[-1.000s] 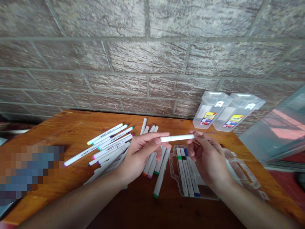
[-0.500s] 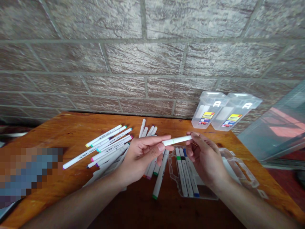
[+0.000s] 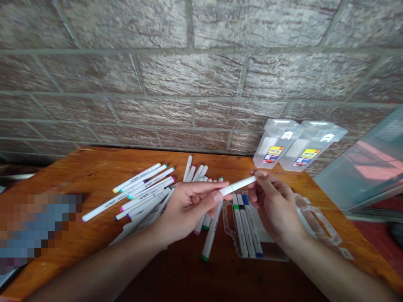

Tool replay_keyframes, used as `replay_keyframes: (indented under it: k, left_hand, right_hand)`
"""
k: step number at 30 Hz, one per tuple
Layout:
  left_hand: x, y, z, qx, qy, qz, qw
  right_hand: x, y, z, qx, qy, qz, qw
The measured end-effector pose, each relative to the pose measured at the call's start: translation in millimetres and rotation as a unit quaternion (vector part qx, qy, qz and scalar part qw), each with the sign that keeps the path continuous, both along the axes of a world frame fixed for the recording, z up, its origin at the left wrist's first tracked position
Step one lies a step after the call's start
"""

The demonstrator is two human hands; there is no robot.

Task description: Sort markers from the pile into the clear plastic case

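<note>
A white marker [image 3: 239, 183] with a thin yellow-green ring is held in the air between my two hands, tilted up to the right. My left hand [image 3: 192, 205] pinches its left end between thumb and fingers. At the other end, the fingertips of my right hand [image 3: 273, 201] grip the tip. Beneath my right hand lies an open clear plastic case [image 3: 270, 251], partly hidden by it. Several markers [image 3: 247, 226] with green, black and blue bands lie side by side in the case. Behind and below my left hand, loose white markers [image 3: 212, 230] are spread out.
More white markers [image 3: 137, 178] with coloured ends lie in a pile on the wooden table [image 3: 94, 167] at the left. Two clear marker cases [image 3: 289, 147] with yellow labels stand upright at the back right, near the brick wall [image 3: 201, 75]. A blurred patch covers the left edge.
Both hands have shifted slightly to the right with the marker, whose right end now points a little higher. The other markers and cases stay where they were.
</note>
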State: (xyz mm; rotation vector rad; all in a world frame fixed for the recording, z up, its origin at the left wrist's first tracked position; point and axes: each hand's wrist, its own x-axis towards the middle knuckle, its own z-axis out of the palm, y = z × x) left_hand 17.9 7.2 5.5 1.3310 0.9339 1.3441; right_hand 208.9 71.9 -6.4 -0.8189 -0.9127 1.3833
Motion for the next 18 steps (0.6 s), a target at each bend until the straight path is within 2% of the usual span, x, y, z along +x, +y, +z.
replay_keyframes:
  k: [5,12,18]
  left_hand:
    - [0.3,0.9,3.7,-0.006,0.002,0.016,1.000]
    - [0.3,4.6,1.2,-0.004,0.034,0.091,0.995]
    - [0.3,8.2,-3.6,-0.007,0.035,0.113,0.993]
  right_hand:
    - [3.2,1.4,-3.6,0.023,-0.016,0.002,1.000]
    - [5.5,0.8,-4.3,0.096,-0.065,-0.018,0.993]
    - [5.0,0.1,-5.0,0.095,-0.076,-0.011,0.992]
